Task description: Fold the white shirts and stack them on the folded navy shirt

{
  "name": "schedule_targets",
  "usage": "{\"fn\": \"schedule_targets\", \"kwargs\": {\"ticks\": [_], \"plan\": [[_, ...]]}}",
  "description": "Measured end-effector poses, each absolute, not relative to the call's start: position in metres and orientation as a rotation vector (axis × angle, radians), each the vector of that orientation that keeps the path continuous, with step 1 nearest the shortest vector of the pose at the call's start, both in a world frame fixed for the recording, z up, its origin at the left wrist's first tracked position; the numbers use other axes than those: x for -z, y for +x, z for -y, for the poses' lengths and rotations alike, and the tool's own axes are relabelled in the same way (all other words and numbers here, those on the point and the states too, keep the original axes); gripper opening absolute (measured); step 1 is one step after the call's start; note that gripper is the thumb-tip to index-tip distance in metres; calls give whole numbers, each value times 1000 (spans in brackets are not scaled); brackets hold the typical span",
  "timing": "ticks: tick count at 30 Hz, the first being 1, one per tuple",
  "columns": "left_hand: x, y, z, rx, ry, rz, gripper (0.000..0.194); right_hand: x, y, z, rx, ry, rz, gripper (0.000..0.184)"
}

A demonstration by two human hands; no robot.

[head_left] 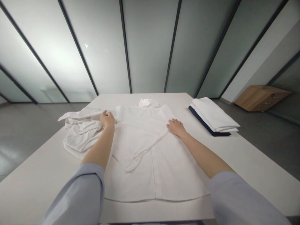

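A white coat-like garment [138, 137] lies spread flat on the table, its collar [148, 103] at the far end and its hem towards me. Thin white ties [140, 153] run loosely across its middle. My left hand [107, 118] is closed on white cloth at the garment's left shoulder, where a sleeve [81, 114] stretches out to the left; its fingertips are partly hidden. Under and in front of that sleeve is a bunched heap of white cloth [81, 136]. My right hand [176, 127] rests palm down on the garment's right side, fingers spread.
A folded white stack of cloth [212, 114] sits on a dark folded cloth [206, 125] at the table's right side. The white table [243, 162] has floor around it. Frosted glass panels [150, 47] stand behind, and a wooden cabinet [254, 98] is at the far right.
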State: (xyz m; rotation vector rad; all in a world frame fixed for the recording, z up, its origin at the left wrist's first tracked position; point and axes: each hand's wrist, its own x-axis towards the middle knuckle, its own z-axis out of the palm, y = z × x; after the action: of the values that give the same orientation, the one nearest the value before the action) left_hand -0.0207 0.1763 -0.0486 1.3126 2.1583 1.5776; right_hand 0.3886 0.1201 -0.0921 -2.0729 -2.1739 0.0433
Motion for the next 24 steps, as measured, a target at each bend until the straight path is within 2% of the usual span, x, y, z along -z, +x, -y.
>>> {"fn": "schedule_targets", "kwargs": {"ticks": [2, 4, 7, 9, 10, 14, 19, 24], "plan": [[37, 1, -171, -1606, 1526, -2138, 40, 94, 389, -120, -28, -2055, 2162, 49], [32, 32, -161, -1483, 2108, -1950, 33, 96, 389, -120, 10, -2037, 2155, 48], [40, 78, -139, -809, 2856, -1430, 25, 97, 390, -120, 113, -2012, 2160, 44], [54, 97, -126, -440, 2993, -1224, 26, 93, 389, -121, 177, -1960, 2156, 40], [62, 102, -121, -363, 2988, -1208, 29, 90, 386, -122, 195, -1920, 2140, 40], [85, 102, -115, -386, 2843, -1275, 40, 70, 358, -137, 144, -1685, 2068, 42], [86, 99, -117, -467, 2785, -1251, 38, 46, 286, -163, 19, -1372, 2244, 41], [83, 101, -114, -545, 2694, -1208, 29, 46, 235, -171, -24, -1639, 2388, 44]]}}
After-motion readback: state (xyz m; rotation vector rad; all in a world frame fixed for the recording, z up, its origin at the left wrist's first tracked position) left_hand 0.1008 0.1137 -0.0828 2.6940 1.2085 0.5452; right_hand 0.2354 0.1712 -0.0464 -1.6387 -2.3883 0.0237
